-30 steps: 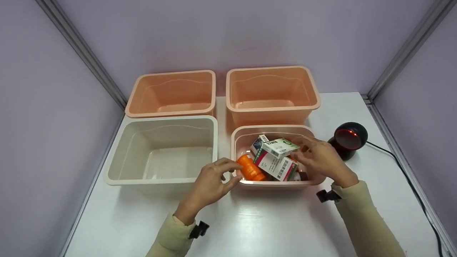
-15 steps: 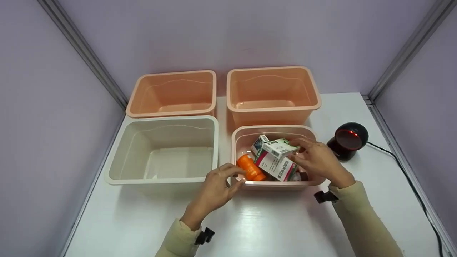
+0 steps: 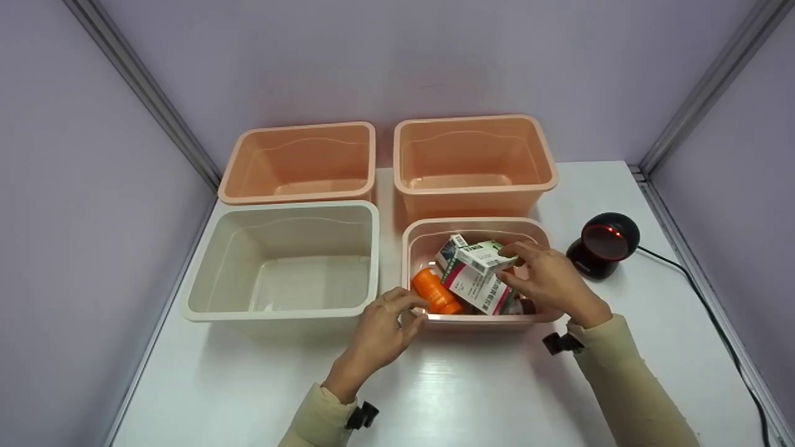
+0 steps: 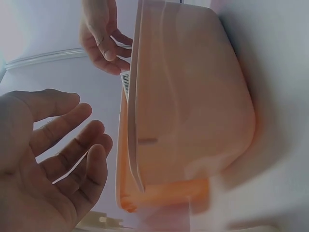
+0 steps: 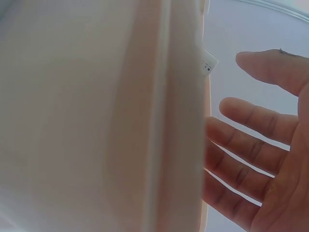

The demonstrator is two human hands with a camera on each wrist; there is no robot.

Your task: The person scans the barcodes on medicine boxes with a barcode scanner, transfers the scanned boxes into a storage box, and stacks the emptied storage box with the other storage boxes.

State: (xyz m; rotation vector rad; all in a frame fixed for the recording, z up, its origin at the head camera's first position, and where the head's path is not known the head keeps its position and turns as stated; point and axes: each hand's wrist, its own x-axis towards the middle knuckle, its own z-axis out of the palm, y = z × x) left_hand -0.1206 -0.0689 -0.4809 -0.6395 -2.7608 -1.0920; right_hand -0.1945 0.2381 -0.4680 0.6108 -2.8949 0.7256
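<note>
A pink bin holds several medicine packages. On top lies a white-and-green medicine box, above a white-and-magenta box. An orange bottle lies tilted at the bin's left, and a small dark box sits behind. My right hand reaches over the bin's right side, thumb and fingers parted around the green box's right end; the right wrist view shows no grip on it. Beside the bin's front left corner, my left hand is loosely bent, and its palm looks empty in the left wrist view.
Two orange bins stand at the back, and a pale grey bin at the front left. A black scanner with a red light stands at the right, its cable trailing along the table's right side.
My right hand has shifted left, bringing its fingers over the green box's end. My left hand has moved slightly right and toward me. The packages look unmoved.
</note>
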